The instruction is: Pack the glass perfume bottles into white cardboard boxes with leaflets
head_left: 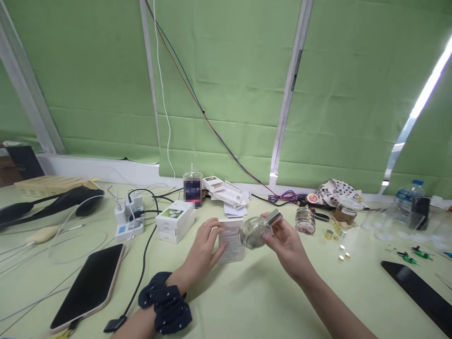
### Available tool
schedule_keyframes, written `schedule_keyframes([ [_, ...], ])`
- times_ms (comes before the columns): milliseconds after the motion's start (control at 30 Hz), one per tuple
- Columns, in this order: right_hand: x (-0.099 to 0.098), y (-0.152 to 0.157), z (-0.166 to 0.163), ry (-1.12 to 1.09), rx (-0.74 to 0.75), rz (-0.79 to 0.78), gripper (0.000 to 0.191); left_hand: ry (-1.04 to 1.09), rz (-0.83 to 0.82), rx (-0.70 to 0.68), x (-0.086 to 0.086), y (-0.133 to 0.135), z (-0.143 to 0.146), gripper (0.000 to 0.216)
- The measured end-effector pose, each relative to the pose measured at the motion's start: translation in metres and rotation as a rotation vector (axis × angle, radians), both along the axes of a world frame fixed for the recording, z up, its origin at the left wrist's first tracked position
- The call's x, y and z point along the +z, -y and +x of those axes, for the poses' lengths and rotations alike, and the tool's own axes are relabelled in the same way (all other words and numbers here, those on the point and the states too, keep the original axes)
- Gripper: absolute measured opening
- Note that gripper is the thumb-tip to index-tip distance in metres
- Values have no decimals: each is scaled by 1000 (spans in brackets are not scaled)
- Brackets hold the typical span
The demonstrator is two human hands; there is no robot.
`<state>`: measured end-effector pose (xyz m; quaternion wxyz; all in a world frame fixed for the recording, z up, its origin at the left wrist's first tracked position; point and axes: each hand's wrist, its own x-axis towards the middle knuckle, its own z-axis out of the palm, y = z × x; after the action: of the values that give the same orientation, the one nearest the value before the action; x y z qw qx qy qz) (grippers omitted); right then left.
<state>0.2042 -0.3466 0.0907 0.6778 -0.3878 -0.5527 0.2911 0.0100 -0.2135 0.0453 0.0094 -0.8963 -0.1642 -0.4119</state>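
My right hand [287, 245] grips a round clear glass bottle [254, 232] with a square silver cap, lifted a little above the table and tilted. Just left of the bottle, my left hand [205, 247] holds a small white box [232, 240] standing upright on the pale green table [247, 296], fingers curled around its left side. A dark dotted scrunchie [165, 303] sits on my left wrist.
A phone [90, 285] lies face down at the left, by a cable and a white power strip [129, 219]. Stacked white boxes [174, 220], a cup, a small glass jar [304, 220], gold caps [334, 232], a water bottle [406, 200] and a dark tablet [420, 292] surround my hands.
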Motion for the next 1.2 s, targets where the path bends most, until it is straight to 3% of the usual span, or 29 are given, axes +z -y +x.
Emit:
schedule_keyframes([
  [133,19,-37,-13,-68,78,102,41,-66,-36,-73,1,1,0,13],
  [300,9,-61,-21,75,101,43,35,-109,-136,-162,2,3,-4,13],
  [567,-12,-55,-2,453,-29,-7,24,-25,-200,-196,-7,-3,-3,16],
  [700,-9,-58,0,614,-38,-71,32,-3,-218,-216,-9,-3,-3,23],
  [933,8,-67,6,863,16,-84,18,73,-325,-206,-17,-9,-1,26],
  [1200,5,-64,2,909,31,-80,19,122,-355,-203,-17,-10,3,26],
])
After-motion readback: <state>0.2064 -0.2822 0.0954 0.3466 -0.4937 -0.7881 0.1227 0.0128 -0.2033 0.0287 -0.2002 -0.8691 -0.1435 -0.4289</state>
